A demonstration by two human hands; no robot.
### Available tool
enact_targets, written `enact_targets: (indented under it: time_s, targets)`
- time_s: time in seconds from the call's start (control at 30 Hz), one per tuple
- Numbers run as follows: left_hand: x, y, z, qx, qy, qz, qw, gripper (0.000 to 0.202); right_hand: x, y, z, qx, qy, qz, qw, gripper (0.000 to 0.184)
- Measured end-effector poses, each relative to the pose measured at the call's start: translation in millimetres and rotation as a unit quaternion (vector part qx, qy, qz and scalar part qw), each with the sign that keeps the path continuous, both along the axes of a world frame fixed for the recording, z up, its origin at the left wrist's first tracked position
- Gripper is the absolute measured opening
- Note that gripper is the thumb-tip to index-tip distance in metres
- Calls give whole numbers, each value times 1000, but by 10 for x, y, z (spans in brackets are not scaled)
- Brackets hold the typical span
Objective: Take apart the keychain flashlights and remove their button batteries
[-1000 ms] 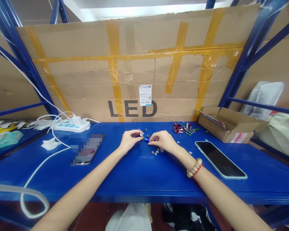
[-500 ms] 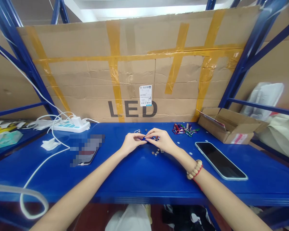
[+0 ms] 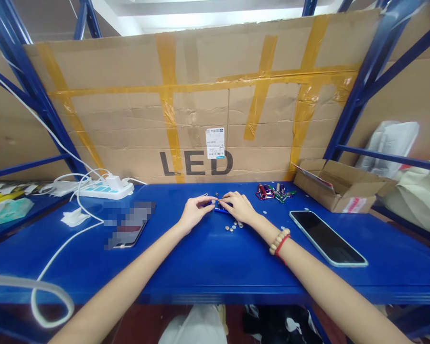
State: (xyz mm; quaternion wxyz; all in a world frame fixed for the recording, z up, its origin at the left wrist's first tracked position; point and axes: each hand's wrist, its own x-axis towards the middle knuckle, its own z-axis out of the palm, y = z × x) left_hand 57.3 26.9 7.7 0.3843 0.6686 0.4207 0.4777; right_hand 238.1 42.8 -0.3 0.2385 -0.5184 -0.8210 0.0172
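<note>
My left hand (image 3: 195, 213) and my right hand (image 3: 239, 207) meet at the middle of the blue shelf (image 3: 215, 267). Both pinch a small blue cylindrical piece (image 3: 218, 208) between their fingertips. Several small silver button cells (image 3: 232, 226) lie on the shelf just below my right hand. A few more small metal bits (image 3: 218, 194) sit just beyond the fingers. A bead bracelet is on my right wrist (image 3: 278, 241).
A pile of coloured keychain lights (image 3: 274, 192) lies at the right back. A dark phone (image 3: 327, 237) and an open cardboard box (image 3: 338, 190) are further right. Left are a blurred phone (image 3: 129, 223), a white power strip (image 3: 105, 189) with cables, and a taped cardboard sheet (image 3: 200, 100) behind.
My hands came together from slightly apart and now both pinch the blue piece. My right hand moved a little left and farther back.
</note>
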Motion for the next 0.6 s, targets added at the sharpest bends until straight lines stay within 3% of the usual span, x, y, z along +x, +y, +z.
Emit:
enact_targets:
  time_s: [0.13, 0.3, 0.47, 0.6]
  targets:
    - [40, -47, 19, -11, 17, -21, 1000, 28, 37, 104, -50, -2, 43, -6, 999, 21]
    - [69, -82, 52, -69, -8, -49, 996, 37, 53, 128, -51, -20, 179, 5, 984, 13]
    - [68, -90, 59, -76, 23, -79, 994, 42, 84, 72, 59, -118, 366, 20, 923, 25]
    - [58, -66, 42, -30, 73, -70, 994, 39, 119, -5, 160, -167, 460, 53, 871, 41]
